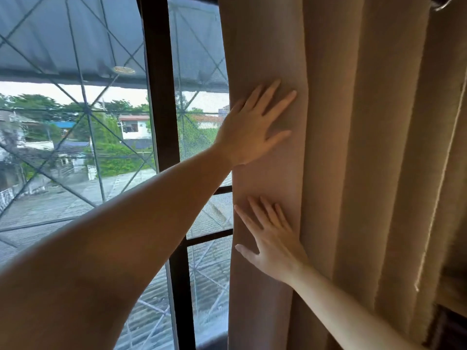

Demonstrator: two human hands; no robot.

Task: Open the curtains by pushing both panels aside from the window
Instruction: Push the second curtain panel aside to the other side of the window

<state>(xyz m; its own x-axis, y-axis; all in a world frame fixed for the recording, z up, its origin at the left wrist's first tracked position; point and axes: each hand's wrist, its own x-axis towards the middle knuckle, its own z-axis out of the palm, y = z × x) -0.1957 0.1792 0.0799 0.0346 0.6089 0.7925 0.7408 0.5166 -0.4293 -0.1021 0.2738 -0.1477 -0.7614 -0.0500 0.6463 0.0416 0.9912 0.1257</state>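
A beige curtain panel (353,147) hangs bunched in thick folds over the right half of the view. My left hand (252,127) lies flat on its leading fold, fingers spread and pointing up and right. Lower down, my right hand (273,243) presses flat on the same fold, fingers apart, its little-finger side tucked against the crease. Neither hand grips the cloth. The window (75,147) to the left is uncovered. No second panel is in view.
A dark vertical window frame (161,122) stands just left of the curtain's edge, with crossbars lower down. A diagonal metal grille and rooftops show through the glass. A curtain ring (442,2) sits at the top right; a wooden edge (452,294) at lower right.
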